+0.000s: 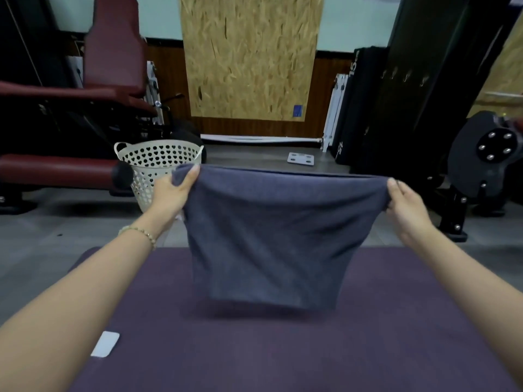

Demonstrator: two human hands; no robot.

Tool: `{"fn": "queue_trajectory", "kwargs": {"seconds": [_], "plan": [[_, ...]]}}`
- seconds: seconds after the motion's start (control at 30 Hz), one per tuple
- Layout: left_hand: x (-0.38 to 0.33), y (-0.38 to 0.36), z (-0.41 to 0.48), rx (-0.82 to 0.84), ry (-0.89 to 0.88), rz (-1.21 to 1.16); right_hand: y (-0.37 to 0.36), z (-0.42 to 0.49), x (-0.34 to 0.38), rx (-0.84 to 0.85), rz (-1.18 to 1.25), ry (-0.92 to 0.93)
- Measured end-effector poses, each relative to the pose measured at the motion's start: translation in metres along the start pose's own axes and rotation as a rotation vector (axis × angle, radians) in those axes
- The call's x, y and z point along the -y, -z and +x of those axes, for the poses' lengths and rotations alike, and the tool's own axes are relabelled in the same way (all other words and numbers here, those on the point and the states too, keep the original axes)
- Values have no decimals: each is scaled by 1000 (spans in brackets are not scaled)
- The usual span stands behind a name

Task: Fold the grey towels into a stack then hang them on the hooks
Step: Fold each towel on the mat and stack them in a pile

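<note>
The grey towel (266,236) is held stretched between the left grip (172,190) and the right grip (404,205), each clamped on a top corner; it is hung below them over the purple bench (254,352).

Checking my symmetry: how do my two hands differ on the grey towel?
The left hand bunches its grey towel corner in its grip; the right hand pinches its corner. The left wrist wears a beaded bracelet; the right is bare. Both hold the top edge.

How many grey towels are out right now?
1. The grey towel hangs above the purple mat, its top corners gripped by the left hand and right hand. The white basket may hide others.
</note>
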State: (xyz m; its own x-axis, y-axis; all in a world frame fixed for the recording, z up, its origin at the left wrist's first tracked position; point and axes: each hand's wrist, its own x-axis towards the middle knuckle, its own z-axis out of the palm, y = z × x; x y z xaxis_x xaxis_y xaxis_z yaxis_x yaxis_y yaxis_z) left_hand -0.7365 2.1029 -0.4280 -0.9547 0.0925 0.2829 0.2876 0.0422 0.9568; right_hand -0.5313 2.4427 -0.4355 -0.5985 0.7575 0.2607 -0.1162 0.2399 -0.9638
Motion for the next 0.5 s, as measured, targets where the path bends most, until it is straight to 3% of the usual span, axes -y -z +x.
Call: {"fn": "queue_trajectory", "kwargs": {"seconds": [0.13,0.27,0.5], "plan": [[21,-10,-1,33,14,9,-3,-4,-28,-23,102,-132],[88,-13,-23,92,105,121,-4,-28,-100,8,168,-361],[262,1,-96,266,450,288,-7,-99,-250,80,-119,-729]]}}
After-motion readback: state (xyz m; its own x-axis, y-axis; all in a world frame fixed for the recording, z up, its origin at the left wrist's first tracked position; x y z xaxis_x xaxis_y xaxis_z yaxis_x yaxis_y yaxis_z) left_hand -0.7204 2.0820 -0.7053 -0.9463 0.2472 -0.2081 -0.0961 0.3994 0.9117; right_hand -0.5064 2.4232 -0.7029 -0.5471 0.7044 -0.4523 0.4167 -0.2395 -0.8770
